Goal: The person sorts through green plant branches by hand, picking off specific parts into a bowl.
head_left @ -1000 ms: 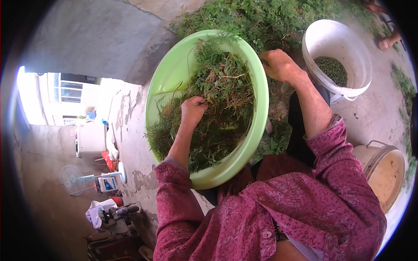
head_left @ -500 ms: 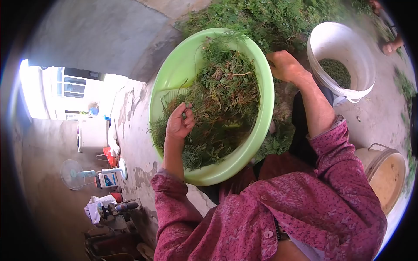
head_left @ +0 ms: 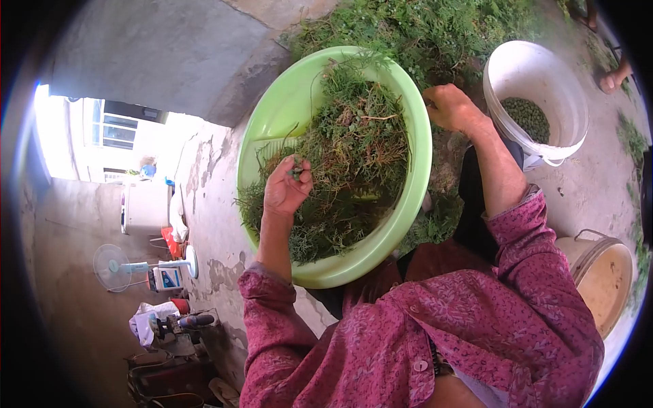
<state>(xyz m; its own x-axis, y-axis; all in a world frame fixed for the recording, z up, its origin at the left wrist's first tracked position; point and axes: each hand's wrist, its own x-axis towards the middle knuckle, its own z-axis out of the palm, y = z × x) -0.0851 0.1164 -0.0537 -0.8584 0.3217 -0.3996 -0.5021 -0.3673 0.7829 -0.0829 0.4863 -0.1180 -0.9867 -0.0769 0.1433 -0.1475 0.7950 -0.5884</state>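
A light green plastic basin (head_left: 416, 170) is heaped with cut conifer sprigs (head_left: 360, 136), feathery green with brown twigs among them. Over the basin's left side, my left hand (head_left: 287, 189) faces palm up with fingers curled around a few small green cones (head_left: 295, 173). Beyond the right rim is my right hand (head_left: 454, 109), its fingers bent and closed near the greenery on the ground; what they hold, if anything, is hidden.
A white bucket (head_left: 500, 64) with small green cones in its bottom stands at right. More cut branches (head_left: 435, 30) lie behind the basin. Another bucket (head_left: 605, 285) is at lower right. A person's foot (head_left: 614, 78) shows at the far right. A fan (head_left: 115, 267) stands at left.
My left hand has shifted slightly right, its fingers opening a little so the green cones show more. My right hand stays beside the rim, fingers turned slightly.
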